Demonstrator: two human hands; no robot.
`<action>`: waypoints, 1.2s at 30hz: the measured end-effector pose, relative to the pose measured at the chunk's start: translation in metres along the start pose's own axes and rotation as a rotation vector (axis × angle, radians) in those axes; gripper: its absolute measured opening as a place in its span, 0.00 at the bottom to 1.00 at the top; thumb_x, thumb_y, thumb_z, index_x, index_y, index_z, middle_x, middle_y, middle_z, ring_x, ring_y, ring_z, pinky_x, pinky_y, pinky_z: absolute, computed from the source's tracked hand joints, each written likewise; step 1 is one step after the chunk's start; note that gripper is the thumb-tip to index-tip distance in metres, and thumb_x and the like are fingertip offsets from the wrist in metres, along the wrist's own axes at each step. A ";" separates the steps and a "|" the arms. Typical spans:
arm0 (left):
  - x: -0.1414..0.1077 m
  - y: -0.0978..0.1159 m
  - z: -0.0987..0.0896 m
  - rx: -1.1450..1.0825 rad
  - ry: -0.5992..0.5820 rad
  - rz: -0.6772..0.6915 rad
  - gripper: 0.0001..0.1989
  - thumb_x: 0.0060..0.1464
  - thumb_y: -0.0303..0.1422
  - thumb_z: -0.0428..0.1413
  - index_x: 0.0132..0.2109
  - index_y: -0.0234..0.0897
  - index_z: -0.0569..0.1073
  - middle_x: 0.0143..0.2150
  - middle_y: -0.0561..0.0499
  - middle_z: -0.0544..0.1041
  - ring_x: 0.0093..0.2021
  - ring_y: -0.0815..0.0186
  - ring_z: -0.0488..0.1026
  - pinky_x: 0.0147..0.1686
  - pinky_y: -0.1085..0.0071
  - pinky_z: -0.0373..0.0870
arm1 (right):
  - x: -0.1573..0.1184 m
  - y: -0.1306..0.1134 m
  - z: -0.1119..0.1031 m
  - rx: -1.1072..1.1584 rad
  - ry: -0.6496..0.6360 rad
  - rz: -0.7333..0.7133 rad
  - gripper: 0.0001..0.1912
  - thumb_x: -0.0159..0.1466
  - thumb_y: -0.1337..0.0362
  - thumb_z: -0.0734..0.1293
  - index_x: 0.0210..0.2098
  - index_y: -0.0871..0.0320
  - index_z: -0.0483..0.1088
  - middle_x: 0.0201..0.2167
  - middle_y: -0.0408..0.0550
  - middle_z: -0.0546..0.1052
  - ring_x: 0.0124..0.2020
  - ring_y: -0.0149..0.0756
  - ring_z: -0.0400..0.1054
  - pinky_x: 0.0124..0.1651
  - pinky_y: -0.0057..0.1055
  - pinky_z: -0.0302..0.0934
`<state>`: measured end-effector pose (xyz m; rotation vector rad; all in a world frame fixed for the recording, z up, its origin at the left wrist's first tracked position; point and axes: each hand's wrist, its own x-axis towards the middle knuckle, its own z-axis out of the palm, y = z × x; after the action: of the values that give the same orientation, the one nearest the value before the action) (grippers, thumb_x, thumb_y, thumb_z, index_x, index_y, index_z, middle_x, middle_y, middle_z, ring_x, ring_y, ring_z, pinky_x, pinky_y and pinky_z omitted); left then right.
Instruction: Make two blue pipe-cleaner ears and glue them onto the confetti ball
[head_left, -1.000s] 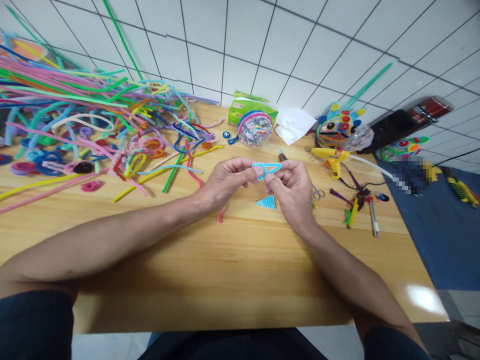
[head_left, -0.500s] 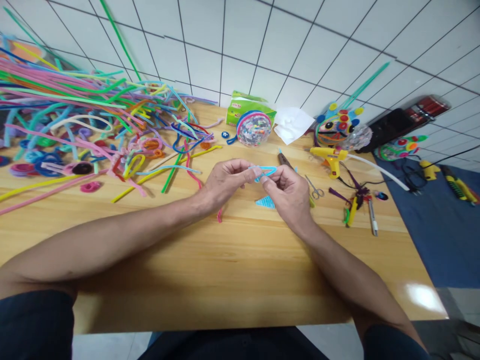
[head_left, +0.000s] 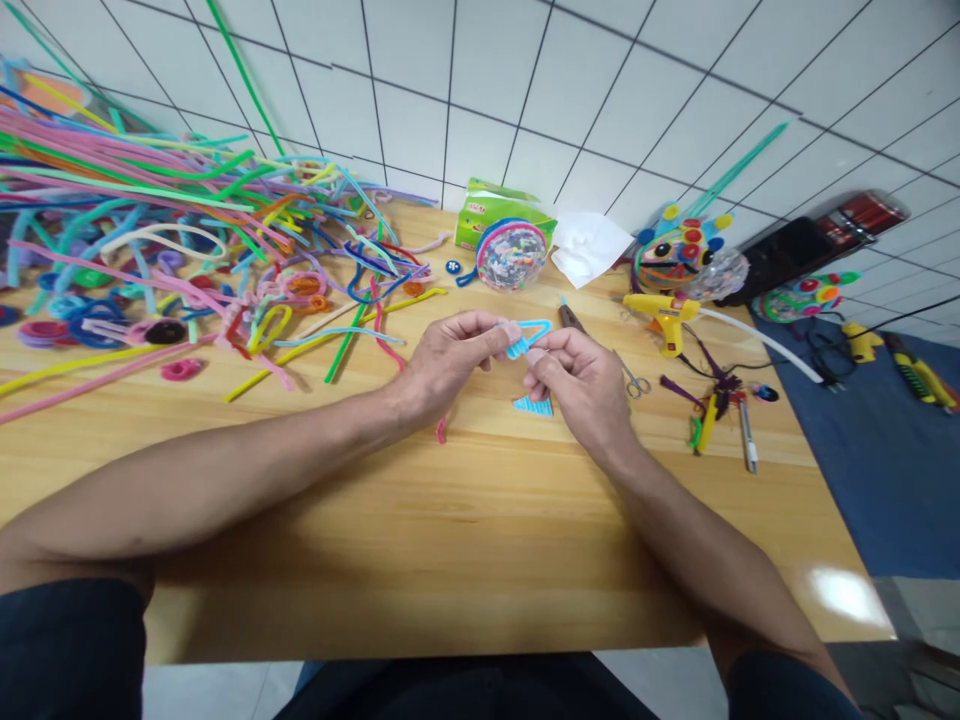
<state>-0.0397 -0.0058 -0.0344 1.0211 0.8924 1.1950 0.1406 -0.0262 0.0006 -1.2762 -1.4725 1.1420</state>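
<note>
Between my two hands is a light-blue pipe cleaner (head_left: 534, 326), bent into a loop with tight zigzag folds at its lower left. My left hand (head_left: 466, 355) pinches the folded part between thumb and fingers. On the other side, my right hand (head_left: 581, 380) is closed on the loop's right end, thumb against forefinger. A finished-looking light-blue ribbed triangle (head_left: 533, 406) lies on the table just below the hands. Small scissors (head_left: 636, 380) rest right of my right hand, partly covered by it. Dark-handled pliers (head_left: 571, 318) lie just behind that hand.
A large heap of coloured pipe cleaners (head_left: 172, 210) covers the table's left. At the back stand a green box (head_left: 480, 215), a clear round container (head_left: 513, 256) and white paper (head_left: 589, 248). A yellow glue gun (head_left: 664, 315) and a utility knife (head_left: 748, 435) lie at right.
The right hand has shifted slightly right and down, and the fingers have opened the blue loop a little, exposing more of its folded strands. The left hand stays nearly in place.
</note>
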 end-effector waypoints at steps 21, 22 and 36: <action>-0.003 0.007 0.008 -0.145 -0.017 -0.141 0.20 0.45 0.49 0.74 0.32 0.39 0.80 0.32 0.51 0.78 0.34 0.66 0.72 0.35 0.69 0.66 | 0.006 0.010 0.002 0.013 0.012 0.013 0.11 0.57 0.56 0.74 0.29 0.53 0.70 0.21 0.37 0.75 0.21 0.27 0.65 0.25 0.26 0.64; -0.002 0.008 0.008 -0.167 -0.016 -0.154 0.21 0.47 0.51 0.73 0.33 0.38 0.80 0.32 0.50 0.79 0.34 0.65 0.73 0.34 0.69 0.67 | 0.006 0.010 0.001 0.005 0.018 0.015 0.11 0.57 0.56 0.74 0.29 0.53 0.70 0.21 0.37 0.75 0.21 0.27 0.65 0.25 0.26 0.63; 0.001 0.004 0.001 -0.021 -0.031 -0.017 0.15 0.52 0.44 0.74 0.35 0.38 0.82 0.31 0.53 0.78 0.30 0.70 0.70 0.33 0.71 0.66 | 0.006 0.009 0.001 0.077 -0.025 0.041 0.12 0.62 0.54 0.73 0.30 0.54 0.71 0.22 0.38 0.77 0.21 0.27 0.67 0.26 0.26 0.63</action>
<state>-0.0402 -0.0045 -0.0303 1.0111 0.8615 1.1697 0.1405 -0.0201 -0.0085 -1.2482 -1.4124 1.2337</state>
